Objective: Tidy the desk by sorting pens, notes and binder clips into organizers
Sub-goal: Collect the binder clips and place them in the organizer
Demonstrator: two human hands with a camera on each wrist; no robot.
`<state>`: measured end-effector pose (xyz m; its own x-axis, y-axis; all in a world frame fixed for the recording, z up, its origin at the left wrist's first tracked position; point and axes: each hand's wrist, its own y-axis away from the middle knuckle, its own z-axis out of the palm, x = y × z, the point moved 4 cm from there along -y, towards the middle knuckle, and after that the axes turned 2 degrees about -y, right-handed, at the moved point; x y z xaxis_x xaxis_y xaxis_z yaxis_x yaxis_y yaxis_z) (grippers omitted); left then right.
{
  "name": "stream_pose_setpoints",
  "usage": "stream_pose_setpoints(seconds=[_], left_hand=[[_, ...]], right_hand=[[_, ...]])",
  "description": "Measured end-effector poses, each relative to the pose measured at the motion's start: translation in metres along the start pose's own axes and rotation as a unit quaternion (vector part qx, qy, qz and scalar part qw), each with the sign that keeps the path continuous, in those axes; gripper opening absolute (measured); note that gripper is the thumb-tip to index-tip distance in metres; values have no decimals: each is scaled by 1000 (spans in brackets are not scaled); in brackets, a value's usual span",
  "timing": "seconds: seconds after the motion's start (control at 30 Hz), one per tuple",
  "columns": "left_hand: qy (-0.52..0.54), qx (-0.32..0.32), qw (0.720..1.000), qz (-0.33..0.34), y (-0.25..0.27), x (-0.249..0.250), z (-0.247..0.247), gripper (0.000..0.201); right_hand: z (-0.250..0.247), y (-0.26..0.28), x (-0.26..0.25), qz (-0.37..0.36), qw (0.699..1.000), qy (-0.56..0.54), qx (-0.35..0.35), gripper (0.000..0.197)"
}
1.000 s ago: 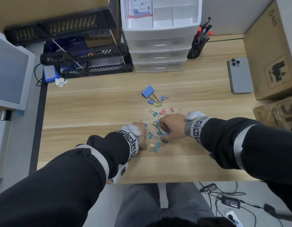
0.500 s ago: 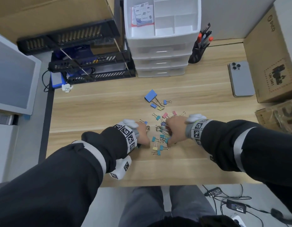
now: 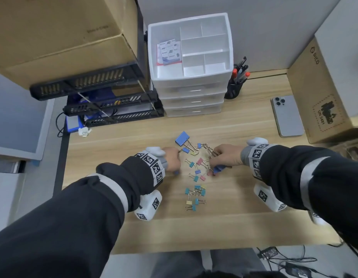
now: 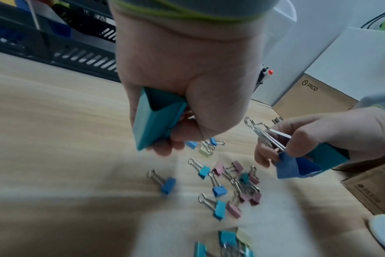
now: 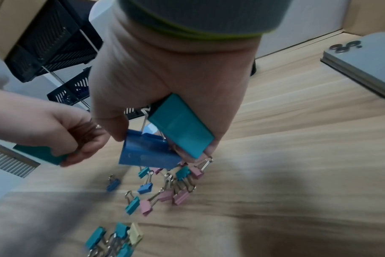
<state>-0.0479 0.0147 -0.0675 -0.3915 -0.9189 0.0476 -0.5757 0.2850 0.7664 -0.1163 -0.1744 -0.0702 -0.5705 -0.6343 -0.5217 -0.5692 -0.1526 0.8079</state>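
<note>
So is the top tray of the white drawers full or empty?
Mostly empty. The white drawer unit's top tray holds only a pack of sticky notes in its left compartment; every other compartment shows bare white bottom.

Centre: small coloured binder clips lie scattered on the wooden desk between both hands.
Near edge: bare wood, open passage.
Far centre: white plastic drawer organizer blocks.
Far left: black tiered letter tray blocks.
Right: grey smartphone and brown cardboard box narrow the way.
</note>
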Motion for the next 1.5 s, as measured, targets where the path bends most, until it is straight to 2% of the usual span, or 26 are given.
stream_pose_setpoints(seconds=[0.13,0.23,0.4,0.57,0.7,0.8,0.9,1.03,1.17,1.23,1.33,1.4,1.5], left_hand=[[7,46,999,-9,-14,1,-27,23],[4,70,998,0,-30,-1,-41,43],[-33,67,996,55,-50,-1,-50,61],[-91,11,992,92,-71,0,-49,72],[-105,24,988,112,-87,-1,-51,62],[-103,44,986,120,-95,-2,-55,40],[-79,32,990,112,-96,-4,-58,19],[71,12,991,116,-89,-18,-56,32],[164,-49,976,134,-78,-26,-60,14],[196,-83,967,141,-69,-25,-64,14],[219,-114,959,141,-55,-23,-73,21],[215,-121,960,136,-42,-17,-81,7],[243,-134,953,119,-25,-6,-88,30]], right_hand=[[-14,-16,13,28,1000,-3,12,27],[-23,-21,15,27,999,-25,0,21],[-41,-30,15,21,999,-49,6,11],[-57,-42,13,19,998,-55,5,12],[-62,-53,9,21,998,-60,-6,10],[-63,-61,4,19,998,-66,-3,10],[-60,-65,-3,5,996,-90,-1,12],[-60,-64,-15,-20,991,-127,20,20],[-59,-59,-30,-55,986,-154,41,37],[-59,-54,-41,-77,977,-186,67,40],[-59,-42,-62,-116,961,-233,92,20],[-57,-32,-73,-132,955,-247,94,10],[-53,-21,-82,-150,945,-280,81,12]])
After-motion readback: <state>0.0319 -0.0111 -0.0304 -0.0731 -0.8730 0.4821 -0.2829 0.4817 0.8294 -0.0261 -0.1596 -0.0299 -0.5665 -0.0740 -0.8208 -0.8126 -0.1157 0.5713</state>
